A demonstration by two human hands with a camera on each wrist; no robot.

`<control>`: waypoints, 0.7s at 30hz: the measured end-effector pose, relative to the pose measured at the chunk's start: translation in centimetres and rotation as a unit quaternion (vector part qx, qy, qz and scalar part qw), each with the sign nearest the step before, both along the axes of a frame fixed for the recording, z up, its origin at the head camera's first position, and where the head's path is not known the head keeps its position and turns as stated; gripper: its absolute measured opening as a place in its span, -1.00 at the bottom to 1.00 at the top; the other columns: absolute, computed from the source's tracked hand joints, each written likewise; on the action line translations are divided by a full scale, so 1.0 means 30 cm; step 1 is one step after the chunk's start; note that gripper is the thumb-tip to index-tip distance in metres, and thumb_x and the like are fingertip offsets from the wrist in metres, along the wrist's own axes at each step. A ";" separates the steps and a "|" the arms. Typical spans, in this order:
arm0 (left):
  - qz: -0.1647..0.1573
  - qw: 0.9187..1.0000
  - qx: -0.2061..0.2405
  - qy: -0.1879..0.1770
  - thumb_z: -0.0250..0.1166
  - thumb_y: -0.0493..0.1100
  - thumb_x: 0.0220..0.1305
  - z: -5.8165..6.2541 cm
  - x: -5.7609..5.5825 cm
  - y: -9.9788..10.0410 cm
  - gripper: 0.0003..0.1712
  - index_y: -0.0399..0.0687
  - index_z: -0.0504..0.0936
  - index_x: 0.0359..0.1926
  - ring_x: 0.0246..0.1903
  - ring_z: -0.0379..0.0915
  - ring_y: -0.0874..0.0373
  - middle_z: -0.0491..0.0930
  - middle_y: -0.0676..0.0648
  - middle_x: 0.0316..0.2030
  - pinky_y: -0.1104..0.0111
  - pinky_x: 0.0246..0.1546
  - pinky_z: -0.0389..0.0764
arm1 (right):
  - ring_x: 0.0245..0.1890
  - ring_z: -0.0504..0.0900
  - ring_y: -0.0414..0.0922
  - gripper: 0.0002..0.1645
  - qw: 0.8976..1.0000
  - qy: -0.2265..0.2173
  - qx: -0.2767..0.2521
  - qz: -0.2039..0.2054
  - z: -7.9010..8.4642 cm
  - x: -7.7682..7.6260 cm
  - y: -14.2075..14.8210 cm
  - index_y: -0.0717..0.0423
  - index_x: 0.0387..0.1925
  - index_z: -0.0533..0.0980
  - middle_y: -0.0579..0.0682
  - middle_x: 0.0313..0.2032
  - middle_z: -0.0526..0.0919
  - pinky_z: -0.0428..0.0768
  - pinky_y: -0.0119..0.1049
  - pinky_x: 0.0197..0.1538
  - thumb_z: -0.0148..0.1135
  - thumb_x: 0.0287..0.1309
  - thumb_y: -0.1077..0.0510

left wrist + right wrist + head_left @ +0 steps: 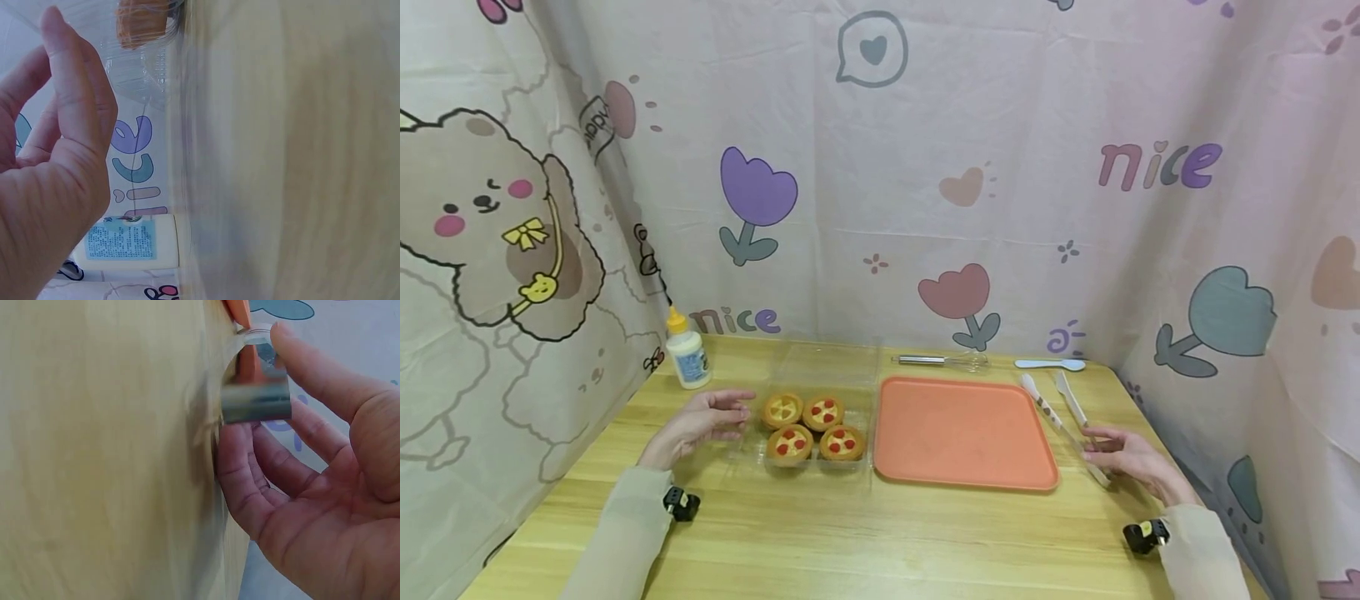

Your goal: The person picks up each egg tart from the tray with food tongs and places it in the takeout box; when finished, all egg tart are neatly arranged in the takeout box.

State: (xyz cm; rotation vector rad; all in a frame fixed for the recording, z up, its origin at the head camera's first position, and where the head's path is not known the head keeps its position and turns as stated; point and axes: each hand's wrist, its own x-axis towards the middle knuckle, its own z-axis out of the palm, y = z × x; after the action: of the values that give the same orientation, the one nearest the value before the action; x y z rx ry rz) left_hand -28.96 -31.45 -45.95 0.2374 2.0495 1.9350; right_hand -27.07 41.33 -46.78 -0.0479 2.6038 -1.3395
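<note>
My right hand (1123,461) pinches a pair of tongs (1047,404) with two pale arms, lying spread to the right of the tray. In the right wrist view, thumb and fingers lie either side of their shiny metal bend (256,403). My left hand (703,423) holds nothing, its fingers loosely bent beside a clear plastic container (751,450). Inside the container, whose lid is raised at the back, sit several egg tarts (790,445), most with red pieces on top. An orange tray (962,433) lies between the container and the tongs.
A white glue bottle (688,354) with a yellow cap stands at the back left. Along the table's back edge lie a whisk (932,361) and a light blue spatula (1049,365). A printed curtain (880,208) hangs behind the wooden table (880,542).
</note>
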 end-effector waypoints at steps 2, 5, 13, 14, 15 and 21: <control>0.001 1.000 -0.001 0.000 0.24 -0.28 0.34 -0.001 0.002 -0.001 -0.34 -0.40 0.23 0.38 -0.22 0.66 0.09 0.68 -0.08 -0.13 0.27 -0.15 0.74 | -0.16 0.60 -0.32 -0.14 1.000 -0.001 -0.006 0.005 -0.002 0.001 -0.002 0.43 0.35 0.23 0.30 0.04 0.62 0.63 -0.35 -0.17 0.39 0.16 0.11; 0.004 1.000 -0.004 0.000 0.24 -0.27 0.34 -0.001 0.002 -0.001 -0.34 -0.40 0.24 0.37 -0.21 0.66 0.09 0.68 -0.08 -0.12 0.27 -0.15 0.74 | -0.18 0.59 -0.31 -0.12 1.000 -0.005 -0.012 0.006 -0.001 0.004 -0.006 0.43 0.36 0.21 0.29 0.03 0.61 0.63 -0.33 -0.22 0.39 0.14 0.13; 0.011 1.000 -0.010 -0.002 0.25 -0.27 0.33 0.001 -0.001 0.001 -0.30 -0.44 0.19 0.38 -0.19 0.66 0.06 0.67 -0.11 -0.10 0.26 -0.14 0.74 | -0.13 0.52 -0.14 -0.14 1.000 -0.005 0.012 0.012 0.001 0.006 -0.010 0.43 0.34 0.24 0.40 0.07 0.47 0.65 -0.32 -0.22 0.41 0.12 0.13; 0.012 1.000 -0.009 -0.002 0.25 -0.28 0.33 0.000 -0.001 0.001 -0.30 -0.44 0.19 0.38 -0.19 0.66 0.06 0.68 -0.11 -0.11 0.27 -0.14 0.74 | -0.12 0.52 -0.12 -0.14 1.000 -0.005 0.014 0.012 0.000 0.005 -0.009 0.43 0.34 0.24 0.41 0.08 0.46 0.65 -0.31 -0.22 0.41 0.13 0.13; 0.011 1.000 -0.008 -0.002 0.25 -0.28 0.33 -0.001 -0.002 0.001 -0.30 -0.44 0.19 0.38 -0.20 0.66 0.07 0.68 -0.10 -0.11 0.27 -0.14 0.74 | -0.13 0.53 -0.13 -0.14 1.000 -0.006 0.015 0.009 0.000 0.003 -0.009 0.42 0.34 0.25 0.42 0.09 0.46 0.65 -0.31 -0.22 0.41 0.12 0.13; 0.007 1.000 -0.002 0.000 0.25 -0.28 0.33 -0.005 -0.004 -0.002 -0.30 -0.45 0.18 0.38 -0.20 0.66 0.07 0.67 -0.11 -0.10 0.28 -0.15 0.74 | -0.23 0.54 -0.18 -0.15 1.000 -0.003 0.009 0.013 -0.003 -0.005 -0.004 0.44 0.33 0.24 0.36 0.01 0.52 0.64 -0.32 -0.29 0.39 0.15 0.12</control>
State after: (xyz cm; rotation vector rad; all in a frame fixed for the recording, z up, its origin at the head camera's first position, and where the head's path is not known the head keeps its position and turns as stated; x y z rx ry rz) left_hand -29.08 -31.50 -46.11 0.2222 2.0597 1.9379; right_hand -27.21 41.22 -46.87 -0.0754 2.5997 -1.3054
